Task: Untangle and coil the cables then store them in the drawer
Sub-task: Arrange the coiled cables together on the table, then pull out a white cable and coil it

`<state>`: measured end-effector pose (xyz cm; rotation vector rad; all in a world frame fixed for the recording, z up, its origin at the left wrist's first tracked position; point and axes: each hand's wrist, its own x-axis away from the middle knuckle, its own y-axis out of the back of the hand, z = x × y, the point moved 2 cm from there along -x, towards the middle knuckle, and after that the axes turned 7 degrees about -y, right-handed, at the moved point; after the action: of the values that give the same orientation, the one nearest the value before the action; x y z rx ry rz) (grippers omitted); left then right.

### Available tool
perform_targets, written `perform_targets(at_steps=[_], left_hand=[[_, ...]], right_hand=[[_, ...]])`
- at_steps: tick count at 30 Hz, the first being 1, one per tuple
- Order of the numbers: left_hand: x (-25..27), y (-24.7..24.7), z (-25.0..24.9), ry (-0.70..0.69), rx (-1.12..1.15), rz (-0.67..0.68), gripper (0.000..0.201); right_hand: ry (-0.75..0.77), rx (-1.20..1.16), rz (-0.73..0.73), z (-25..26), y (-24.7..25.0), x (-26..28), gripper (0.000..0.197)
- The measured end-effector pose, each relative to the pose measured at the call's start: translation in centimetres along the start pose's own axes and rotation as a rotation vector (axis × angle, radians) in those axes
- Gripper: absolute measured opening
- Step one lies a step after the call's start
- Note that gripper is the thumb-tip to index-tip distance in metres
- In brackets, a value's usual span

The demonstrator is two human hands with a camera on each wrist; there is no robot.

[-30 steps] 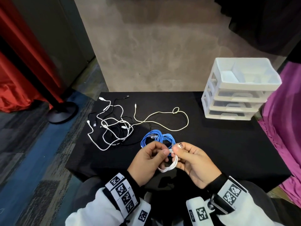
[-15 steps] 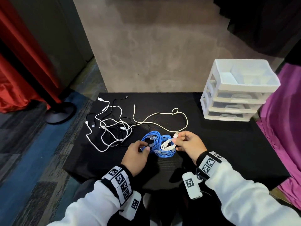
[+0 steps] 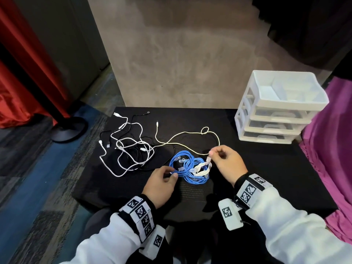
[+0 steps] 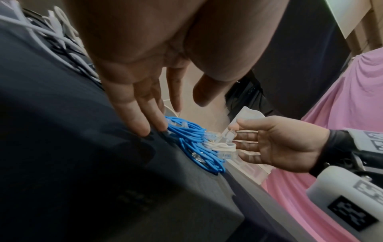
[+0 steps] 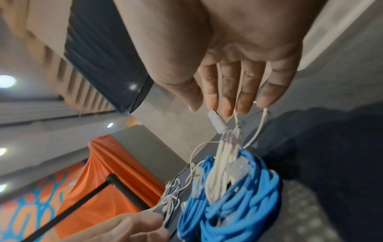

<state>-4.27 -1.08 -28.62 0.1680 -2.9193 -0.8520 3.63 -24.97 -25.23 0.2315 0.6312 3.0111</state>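
Between the hands lies the blue coil (image 3: 187, 168); the right hand (image 3: 226, 164) pinches the white cable's plug (image 3: 209, 159), the left hand (image 3: 160, 184) rests relaxed beside the coil. Better to set the white bundle (image 3: 201, 168) down gently so its loops stay together.

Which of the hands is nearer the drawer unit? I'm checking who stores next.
Right. The right hand is over mid-table, diagonally in front of the drawer unit; the left hand sits farther away, beyond the blue cable coil.

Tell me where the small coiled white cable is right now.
In the head view the small coiled white cable lies on the right side of the blue cable coils, near the table's front middle, just under the right hand.
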Motion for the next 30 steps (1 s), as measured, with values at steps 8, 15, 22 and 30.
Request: perform_targets(at_steps=[8,15,22,30], left_hand=[[0.7,2.5,1.9,0.068,0.090,-0.041,0.010],[0.7,3.5,3.2,0.092,0.158,-0.059,0.008],[-4.4,5.9,-0.1,-0.012,-0.095,-0.172,0.013],[-11.9,6.4,0.8,0.076,-0.503,0.022,0.006]], right_hand=[[0.002,0.752,0.367,2.3,-4.0,-4.8,0.040],[-0.072,0.885,0.451,3.7,-4.3,-6.2,0.062],[-0.195,0.685,0.381,2.6,-2.1,-5.8,0.062],[-0.269,0.654,0.314,-0.5,-0.2,-5.3,0.041]])
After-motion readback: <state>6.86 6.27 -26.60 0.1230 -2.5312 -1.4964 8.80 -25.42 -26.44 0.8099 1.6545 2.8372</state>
